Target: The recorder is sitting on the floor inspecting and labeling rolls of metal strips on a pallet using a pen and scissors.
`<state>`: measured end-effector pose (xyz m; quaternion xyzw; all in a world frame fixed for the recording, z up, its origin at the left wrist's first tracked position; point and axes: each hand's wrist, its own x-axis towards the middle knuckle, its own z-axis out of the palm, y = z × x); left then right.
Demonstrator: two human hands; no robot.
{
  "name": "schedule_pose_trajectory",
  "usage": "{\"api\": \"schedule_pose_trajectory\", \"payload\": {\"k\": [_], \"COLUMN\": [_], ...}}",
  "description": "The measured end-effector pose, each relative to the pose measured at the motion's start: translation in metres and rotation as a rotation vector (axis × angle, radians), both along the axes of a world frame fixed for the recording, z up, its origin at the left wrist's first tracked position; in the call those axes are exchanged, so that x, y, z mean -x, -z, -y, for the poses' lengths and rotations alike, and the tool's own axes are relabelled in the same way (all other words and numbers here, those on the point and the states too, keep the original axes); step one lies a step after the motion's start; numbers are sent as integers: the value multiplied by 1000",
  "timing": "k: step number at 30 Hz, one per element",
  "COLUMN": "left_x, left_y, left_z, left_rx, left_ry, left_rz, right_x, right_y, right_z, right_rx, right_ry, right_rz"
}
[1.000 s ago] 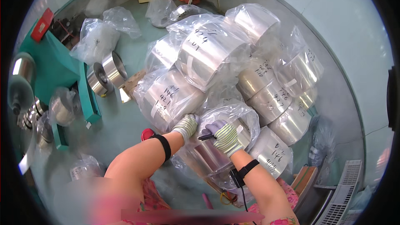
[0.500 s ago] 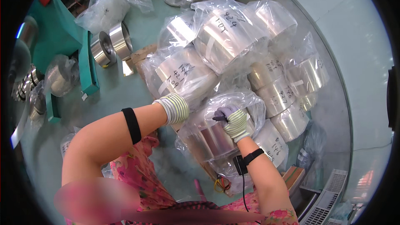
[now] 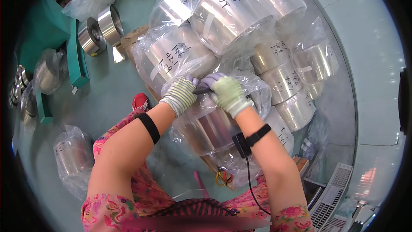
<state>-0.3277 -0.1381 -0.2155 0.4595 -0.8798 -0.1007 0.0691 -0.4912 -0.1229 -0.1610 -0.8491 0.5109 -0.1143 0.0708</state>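
Observation:
My left hand and my right hand, in striped white-and-yellow gloves with purple fingertips, meet over a pile of bagged rolls. Between them lies a dark marker pen, each hand closed on one end. Whether its cap is on is hidden by the fingers. Just below my hands sits a shiny silver roll in clear plastic. Beyond my left hand is another bagged roll with black handwriting on its wrap.
More wrapped rolls are stacked at the far side and right. Two bare metal coils stand by a green frame at left. A bagged roll is on the floor at lower left. A grey vented panel lies lower right.
My right hand has moved left and up with the marker pen to meet my left hand, which now grips it too. The view has shifted, showing a red shoe and another bagged roll.

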Motion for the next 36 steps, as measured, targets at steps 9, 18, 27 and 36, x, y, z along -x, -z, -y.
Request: {"api": "schedule_pose_trajectory", "payload": {"k": [9,18,27,36], "left_x": [-23,0,-2,-41], "left_y": [-56,-74,-41,-47], "left_z": [39,59,5,25], "left_rx": [207,355,-22,-239], "left_ry": [45,-50,-344,-414], "left_rz": [83,-272,-247,-423], "right_x": [45,-13,39,19], "right_y": [13,17,22,-19], "right_z": [10,37,30,14], "right_rx": [-296,-232,119,132], "right_ry": [-124,244,179,601], "right_rz": [-118,-221,-144,724]}}
